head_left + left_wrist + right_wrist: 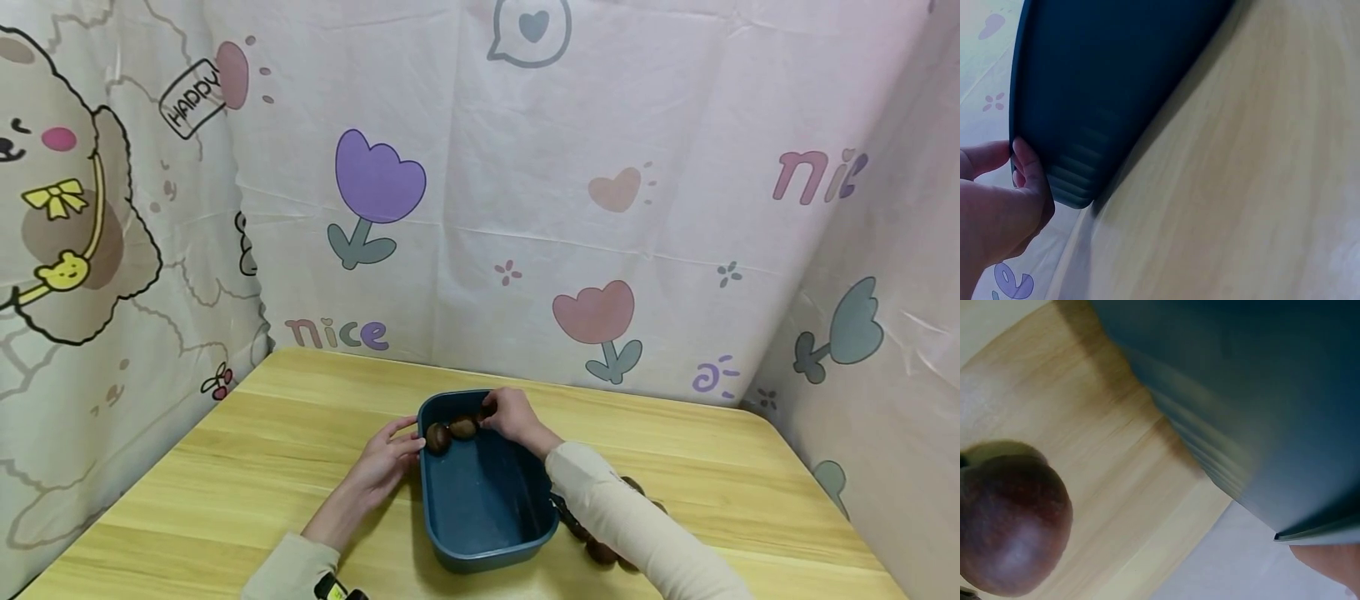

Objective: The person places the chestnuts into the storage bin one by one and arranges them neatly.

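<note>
A dark blue plastic bin (pixel 487 500) stands on the table with two brown chestnuts (pixel 462 427) inside at its far end. My left hand (pixel 382 462) pinches the bin's left rim between thumb and fingers, which the left wrist view also shows at the bin wall (pixel 1116 81). Over the far right corner, my right hand (pixel 516 415) reaches inside the bin and holds another chestnut (pixel 488 408), partly hidden by the fingers. In the right wrist view, a glossy chestnut (pixel 1016 525) lies outside the bin.
More chestnuts (pixel 600 551) lie on the wooden table (pixel 300 450) to the right of the bin, partly covered by the right sleeve (pixel 637 517). A printed cloth (pixel 480 167) hangs behind the table and along its sides.
</note>
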### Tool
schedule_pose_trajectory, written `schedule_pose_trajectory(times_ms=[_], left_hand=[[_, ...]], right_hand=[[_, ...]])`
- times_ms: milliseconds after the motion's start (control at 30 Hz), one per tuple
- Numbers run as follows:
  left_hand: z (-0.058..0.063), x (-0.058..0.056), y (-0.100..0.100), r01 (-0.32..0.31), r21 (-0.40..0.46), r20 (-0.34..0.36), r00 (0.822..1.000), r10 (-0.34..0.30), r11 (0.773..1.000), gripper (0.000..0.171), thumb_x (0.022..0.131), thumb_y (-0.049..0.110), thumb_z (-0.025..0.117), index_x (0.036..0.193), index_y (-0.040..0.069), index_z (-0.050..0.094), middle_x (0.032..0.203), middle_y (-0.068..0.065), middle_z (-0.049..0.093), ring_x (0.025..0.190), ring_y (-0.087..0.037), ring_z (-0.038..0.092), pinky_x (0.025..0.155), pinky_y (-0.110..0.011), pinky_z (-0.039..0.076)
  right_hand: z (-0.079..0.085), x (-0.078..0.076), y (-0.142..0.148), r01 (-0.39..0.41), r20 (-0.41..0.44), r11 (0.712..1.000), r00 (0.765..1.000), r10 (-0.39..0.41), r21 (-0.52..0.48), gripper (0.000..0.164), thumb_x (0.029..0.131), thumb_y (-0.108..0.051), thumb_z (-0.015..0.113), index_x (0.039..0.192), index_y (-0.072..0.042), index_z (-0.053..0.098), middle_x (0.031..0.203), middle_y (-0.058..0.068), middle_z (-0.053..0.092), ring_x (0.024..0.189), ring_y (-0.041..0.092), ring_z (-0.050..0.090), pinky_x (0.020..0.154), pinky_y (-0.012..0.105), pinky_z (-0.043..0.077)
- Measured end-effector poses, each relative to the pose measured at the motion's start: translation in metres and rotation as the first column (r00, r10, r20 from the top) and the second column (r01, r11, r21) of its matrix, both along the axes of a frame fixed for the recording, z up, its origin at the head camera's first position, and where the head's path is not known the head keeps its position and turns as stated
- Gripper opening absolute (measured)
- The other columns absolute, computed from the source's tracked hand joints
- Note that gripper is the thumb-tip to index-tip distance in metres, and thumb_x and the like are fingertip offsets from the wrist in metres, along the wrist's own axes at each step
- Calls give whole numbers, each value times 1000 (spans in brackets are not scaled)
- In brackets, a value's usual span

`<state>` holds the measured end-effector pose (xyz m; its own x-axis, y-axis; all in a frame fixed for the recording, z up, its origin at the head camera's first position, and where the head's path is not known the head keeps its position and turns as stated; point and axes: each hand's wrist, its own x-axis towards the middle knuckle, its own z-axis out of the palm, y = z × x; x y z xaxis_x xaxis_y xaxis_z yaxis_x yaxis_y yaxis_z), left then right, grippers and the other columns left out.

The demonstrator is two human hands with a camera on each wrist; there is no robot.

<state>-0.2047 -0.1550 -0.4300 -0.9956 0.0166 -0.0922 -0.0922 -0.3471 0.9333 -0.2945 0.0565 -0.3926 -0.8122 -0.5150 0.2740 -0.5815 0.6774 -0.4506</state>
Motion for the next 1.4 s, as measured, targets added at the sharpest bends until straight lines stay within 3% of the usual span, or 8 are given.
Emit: schedule_pose_trajectory(times_ms=[300,433,733,1067,1400], left_hand=[[0,0,0,-7,-6,1,1000,7,1000,51,94,-6,52,140,-9,33,98,-10,52,78,-12,54,71,-23,46],[0,0,0,-4,-7,3,1000,4,1000,51,94,-6,52,141,-9,32,98,-9,52,78,-12,54,71,-23,46],[-2,-1,1,3,-3,-8,1000,-3,1000,52,94,-6,52,141,-9,30,99,-9,55,80,-11,55,71,-23,46],[-1,-3,-1,11,-4,-7,1000,-11,1000,52,95,-5,51,142,-8,29,99,-7,55,81,-11,56,73,-23,46],[-1,-2,0,13,-16,2,1000,-13,1000,53,96,-4,50,143,-8,28,98,-6,55,82,-11,57,74,-23,47]], right_hand=[[3,2,3,-20,56,999,998,23,-44,31,75,1,77,104,9,69,97,19,69,91,32,65,79,39,53],[6,2,4,-39,124,997,991,48,-74,31,79,-1,76,107,8,68,99,18,69,93,30,65,80,37,53],[16,5,17,-105,310,985,940,142,-134,35,88,-10,70,119,4,64,112,16,66,101,25,64,81,34,53],[27,21,48,-112,322,971,930,178,-212,35,88,-8,69,120,7,63,114,21,64,101,28,62,82,35,52],[19,34,86,-73,333,963,929,160,-259,34,88,-8,70,118,6,63,114,19,65,104,32,61,84,39,51]])
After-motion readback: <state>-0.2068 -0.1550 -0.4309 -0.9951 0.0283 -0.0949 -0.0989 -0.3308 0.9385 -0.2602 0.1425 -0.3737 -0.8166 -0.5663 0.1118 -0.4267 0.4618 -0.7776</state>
